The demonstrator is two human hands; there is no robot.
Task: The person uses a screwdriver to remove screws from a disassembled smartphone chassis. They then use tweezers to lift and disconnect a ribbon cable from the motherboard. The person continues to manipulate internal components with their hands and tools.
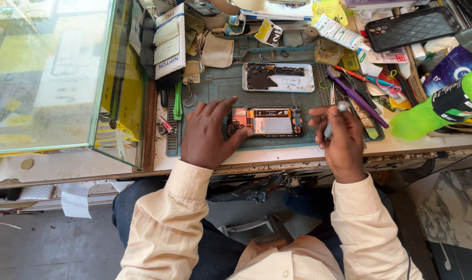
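An opened phone (267, 122) with its insides exposed lies on a dark green work mat (220, 85) on the bench. My left hand (209, 134) rests flat on the mat, its fingers touching the phone's left end. My right hand (338, 139) is at the phone's right end, closed around a slim metal-tipped tool (335, 117) held upright. A second phone part, a white back frame (279, 77) with a black board in it, lies just beyond on the mat.
A glass display case (54, 78) stands at left. A green bottle (441, 106) lies at right, near purple tweezers (358, 98) and other tools. A black phone case (409, 27), a tube and papers crowd the back. The bench edge (277, 163) runs below my hands.
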